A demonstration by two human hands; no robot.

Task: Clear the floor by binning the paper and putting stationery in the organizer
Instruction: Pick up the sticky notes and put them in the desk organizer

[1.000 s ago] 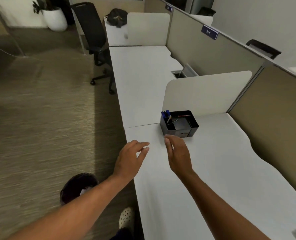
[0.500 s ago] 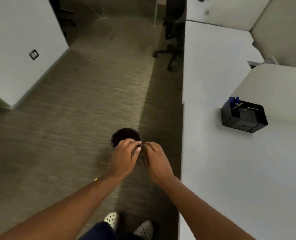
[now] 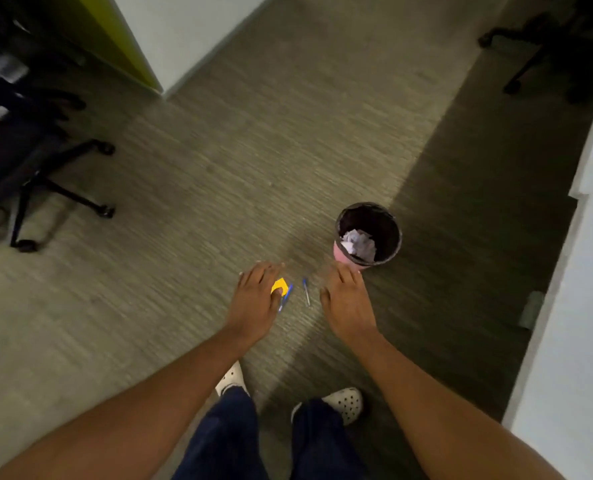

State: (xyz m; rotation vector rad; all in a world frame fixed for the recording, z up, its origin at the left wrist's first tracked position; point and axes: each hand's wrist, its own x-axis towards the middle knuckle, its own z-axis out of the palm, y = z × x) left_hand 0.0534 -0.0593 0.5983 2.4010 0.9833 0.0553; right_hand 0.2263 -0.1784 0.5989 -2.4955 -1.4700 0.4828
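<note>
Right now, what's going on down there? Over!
Left hand and right hand open, empty. Two pens and yellow thing on floor between them. Paper in bin. Nothing blocking.

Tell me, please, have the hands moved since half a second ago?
Yes: the left hand and right hand have dropped from over the bin to nearer the shoes.
</note>
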